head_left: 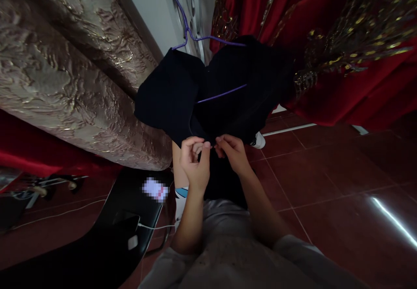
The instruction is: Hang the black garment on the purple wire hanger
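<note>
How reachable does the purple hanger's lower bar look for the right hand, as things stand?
Probably yes: the purple hanger's lower bar shows uncovered along its middle, with only the dark garment seen between it and the right hand, whose fingers are at the garment's edge.

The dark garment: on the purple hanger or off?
On: the dark garment drapes over the purple hanger, whose lower bar shows amid the cloth.

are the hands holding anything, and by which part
A dark garment, apparently pinched at its near edge by the left hand and right hand.
</note>
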Available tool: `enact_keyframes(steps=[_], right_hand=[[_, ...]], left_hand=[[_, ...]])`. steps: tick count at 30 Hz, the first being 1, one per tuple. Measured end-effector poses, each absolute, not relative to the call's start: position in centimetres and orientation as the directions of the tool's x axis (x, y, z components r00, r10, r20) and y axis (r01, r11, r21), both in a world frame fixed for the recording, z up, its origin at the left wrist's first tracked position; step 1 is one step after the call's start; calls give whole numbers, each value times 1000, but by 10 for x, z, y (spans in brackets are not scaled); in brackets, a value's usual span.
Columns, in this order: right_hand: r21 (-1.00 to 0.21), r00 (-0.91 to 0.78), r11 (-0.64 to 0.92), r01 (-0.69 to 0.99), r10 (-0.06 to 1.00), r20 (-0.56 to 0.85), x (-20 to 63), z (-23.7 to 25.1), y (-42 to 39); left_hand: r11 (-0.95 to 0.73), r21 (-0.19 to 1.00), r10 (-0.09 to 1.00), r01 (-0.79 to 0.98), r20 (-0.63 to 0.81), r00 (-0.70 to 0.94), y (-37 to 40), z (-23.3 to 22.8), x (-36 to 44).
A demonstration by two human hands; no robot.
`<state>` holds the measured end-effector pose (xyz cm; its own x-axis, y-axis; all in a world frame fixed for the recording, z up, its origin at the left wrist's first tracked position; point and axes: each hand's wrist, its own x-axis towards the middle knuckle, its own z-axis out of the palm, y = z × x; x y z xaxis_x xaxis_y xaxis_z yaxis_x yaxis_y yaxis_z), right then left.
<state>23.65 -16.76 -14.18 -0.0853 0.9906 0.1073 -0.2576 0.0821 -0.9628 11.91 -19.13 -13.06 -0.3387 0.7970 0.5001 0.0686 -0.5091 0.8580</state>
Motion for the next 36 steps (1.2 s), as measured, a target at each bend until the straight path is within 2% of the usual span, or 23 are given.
enact_keyframes(steps=[3,6,8,13,16,19,22,26,28,30,33,36], right_hand=[[-964,-53,76,-255,994,92,237,-142,-166],[-969,-108,45,-242,992,73,235,-144,-166],[-976,-170,24,-217,984,62,235,-146,-165],[-986,-238,15,-163,970,54,236,-125,-149],[-961,-116,160,-227,975,190,232,-80,-126],[-902,27,362,-236,930,366,223,-28,-106],[-886,32,419,-199,906,422,216,0,-100],[-868,89,450,-210,893,442,218,-6,-101],[-865,96,458,-207,889,448,222,-11,-102],[-870,69,458,-181,889,453,224,-11,-104],[-860,51,484,-163,875,482,223,-6,-105],[-852,88,502,-148,865,494,222,-13,-101]], left_hand=[[-484,875,803,1,445,-395,-185,-146,122],[-363,932,903,-7,350,-251,-177,-160,122],[-322,947,930,21,320,-181,-175,-164,120],[-382,907,884,177,415,-217,-167,-169,114],[-410,853,851,322,485,-203,-151,-184,111],[-402,817,850,414,501,-165,-133,-201,109],[-410,808,865,424,492,-101,-124,-201,104],[-471,800,871,372,488,52,-126,-150,90],[-567,753,792,335,609,-28,-126,-108,82],[-669,634,646,388,754,-117,-120,-64,77],[-732,495,578,469,815,41,-108,-16,78],[-761,419,562,496,808,178,-101,0,84]])
